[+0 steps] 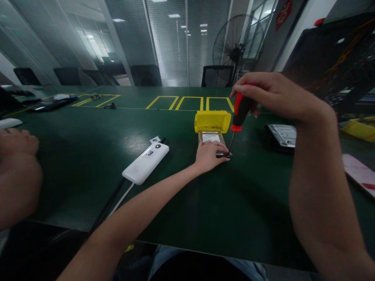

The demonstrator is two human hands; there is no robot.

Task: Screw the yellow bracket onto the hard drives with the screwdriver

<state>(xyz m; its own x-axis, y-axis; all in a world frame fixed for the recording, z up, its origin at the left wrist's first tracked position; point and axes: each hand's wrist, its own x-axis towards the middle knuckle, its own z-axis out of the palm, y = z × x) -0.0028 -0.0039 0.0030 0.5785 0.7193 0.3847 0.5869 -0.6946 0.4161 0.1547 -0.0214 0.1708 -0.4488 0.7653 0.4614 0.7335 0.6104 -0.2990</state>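
My right hand [258, 93] is wrapped round the red and black handle of a screwdriver [242, 107], held nearly upright. Its tip meets the near right corner of a hard drive [211, 136] with a white label, lying on the green table [181, 203]. Pressed over the near part of that drive is my left hand [210, 155], its fingers closed on it and their tips beside the screwdriver's tip. Just behind the drive stands a yellow bin [212, 121], touching or nearly touching it.
A white power bank [145, 163] with a cable lies left of my left forearm. Another hard drive [281, 136] is beyond my right forearm, near a pink sheet [359, 173]. Another person's arm [18, 175] rests at the left edge.
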